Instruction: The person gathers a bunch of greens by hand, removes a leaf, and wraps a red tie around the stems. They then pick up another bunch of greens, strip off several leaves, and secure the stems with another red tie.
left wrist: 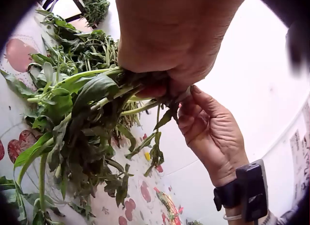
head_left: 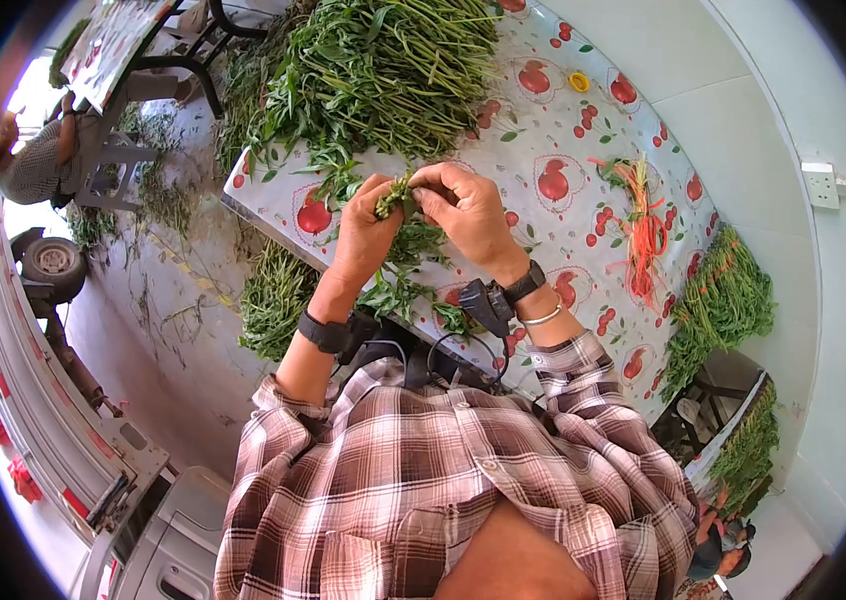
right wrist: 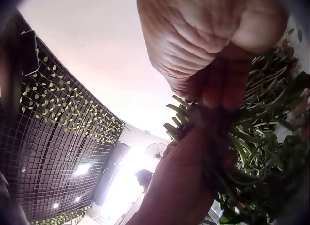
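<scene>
My left hand [head_left: 368, 240] grips a small bunch of leafy greens [left wrist: 89, 109], its cut stem ends [head_left: 390, 200] poking up beside the thumb. In the left wrist view the leaves hang down from below that fist. Against the stems, the curled fingers of my right hand [head_left: 468, 215] pinch at the bunch; what lies between those fingertips is partly hidden. Both hands meet above the near edge of a fruit-patterned tablecloth [head_left: 513, 165]. Loose leafy sprigs [head_left: 398, 290] lie on the cloth close under my wrists.
A large heap of greens [head_left: 383, 80] covers the table's far side. Orange-red strips [head_left: 640, 235] and a yellow ring [head_left: 579, 82] lie to the right. More greens [head_left: 723, 300] are piled at the right edge, others [head_left: 283, 300] low at left. A person [head_left: 38, 175] sits at far left.
</scene>
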Available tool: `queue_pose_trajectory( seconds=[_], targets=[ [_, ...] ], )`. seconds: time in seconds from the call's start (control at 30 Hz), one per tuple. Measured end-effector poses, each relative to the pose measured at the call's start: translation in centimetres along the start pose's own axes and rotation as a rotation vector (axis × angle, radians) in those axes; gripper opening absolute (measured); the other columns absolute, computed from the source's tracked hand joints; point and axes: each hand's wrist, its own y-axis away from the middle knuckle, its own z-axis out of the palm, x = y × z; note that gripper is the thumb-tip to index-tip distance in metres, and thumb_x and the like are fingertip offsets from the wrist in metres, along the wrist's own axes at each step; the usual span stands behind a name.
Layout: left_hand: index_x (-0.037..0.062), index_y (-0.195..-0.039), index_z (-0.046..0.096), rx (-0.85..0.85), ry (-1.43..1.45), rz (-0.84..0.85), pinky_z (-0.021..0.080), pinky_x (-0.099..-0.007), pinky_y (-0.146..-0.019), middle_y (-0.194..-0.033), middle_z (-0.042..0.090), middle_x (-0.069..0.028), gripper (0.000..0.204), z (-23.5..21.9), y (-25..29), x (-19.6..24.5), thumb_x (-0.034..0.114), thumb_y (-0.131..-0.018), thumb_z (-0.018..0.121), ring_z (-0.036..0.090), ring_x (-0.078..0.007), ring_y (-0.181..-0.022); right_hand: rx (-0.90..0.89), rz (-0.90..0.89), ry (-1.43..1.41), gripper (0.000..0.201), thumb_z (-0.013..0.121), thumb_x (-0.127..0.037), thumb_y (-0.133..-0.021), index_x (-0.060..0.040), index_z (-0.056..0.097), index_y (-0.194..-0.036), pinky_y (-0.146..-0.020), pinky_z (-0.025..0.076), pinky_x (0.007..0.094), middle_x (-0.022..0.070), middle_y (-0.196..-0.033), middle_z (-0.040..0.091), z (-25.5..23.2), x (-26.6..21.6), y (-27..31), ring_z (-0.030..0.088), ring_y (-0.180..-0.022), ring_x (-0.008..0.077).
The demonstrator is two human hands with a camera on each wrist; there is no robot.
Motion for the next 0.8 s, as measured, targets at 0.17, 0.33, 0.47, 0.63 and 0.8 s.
queue_pose_trajectory(
  seconds=[0.17, 0.33, 0.47, 0.63, 0.8],
  targets=[
    [0.0017, -0.098, 0.059, -0.061, 0.054, 0.064, 0.041, -0.0279, -0.082, -0.095, 0.053, -0.0051, 0.027, 0.6, -0.2, 0.8, -0.009, -0.073, 0.054, 0.05, -0.0192, -0.094, -0.018, -0.151, 0.216, 0.021, 0.06, -0.017, -0.087, -0.0018, 0.061, -0.102, -0.072, 0.047, 0.0285, 0.0072, -0.097, 0.06, -1.8, -2.4, -0.9, 0.057, -0.084, 0.0156],
    [0.0046, -0.108, 0.057, -0.181, 0.056, 0.111, 0.04, -0.0337, -0.092, -0.109, 0.056, -0.0101, 0.041, 1.5, 0.0, 1.6, -0.01, -0.07, 0.056, 0.049, -0.0252, -0.108, -0.236, -0.534, 0.517, 0.04, 0.052, -0.036, -0.091, -0.0042, 0.057, -0.115, -0.1, 0.034, 0.0428, 0.0125, -0.122, 0.055, -0.7, -2.2, -2.0, 0.048, -0.118, 0.0311],
    [0.0004, -0.113, 0.054, -0.253, 0.081, -0.114, 0.035, -0.0413, -0.099, -0.113, 0.056, -0.0158, 0.045, 1.7, 0.3, 1.8, -0.007, -0.069, 0.058, 0.048, -0.0327, -0.113, -0.375, -0.42, 0.624, 0.049, 0.047, -0.045, -0.092, -0.0065, 0.055, -0.121, -0.105, 0.029, 0.0419, 0.0121, -0.124, 0.054, -0.7, -0.3, -1.2, 0.044, -0.123, 0.0302],
    [0.0031, -0.107, 0.054, -0.155, -0.044, 0.071, 0.038, -0.0311, -0.092, -0.113, 0.056, -0.0081, 0.036, 0.0, 0.0, 3.4, -0.011, -0.075, 0.046, 0.049, -0.019, -0.107, -0.178, -0.219, 0.099, 0.058, 0.05, -0.051, -0.09, -0.0047, 0.052, -0.124, -0.102, 0.033, 0.0391, 0.0117, -0.126, 0.053, -2.5, -2.6, -2.1, 0.045, -0.122, 0.025],
    [0.0039, -0.092, 0.053, -0.014, 0.591, -0.046, 0.042, -0.0308, -0.09, -0.107, 0.059, -0.0076, 0.017, -2.7, -0.3, 5.8, 0.016, -0.097, 0.043, 0.052, -0.0142, -0.102, -0.272, -0.111, -0.023, 0.058, 0.068, -0.039, -0.08, -0.0058, 0.052, -0.125, -0.1, 0.035, 0.0342, 0.0098, -0.127, 0.052, -3.5, 0.2, -2.4, 0.044, -0.121, 0.0219]
  ],
)
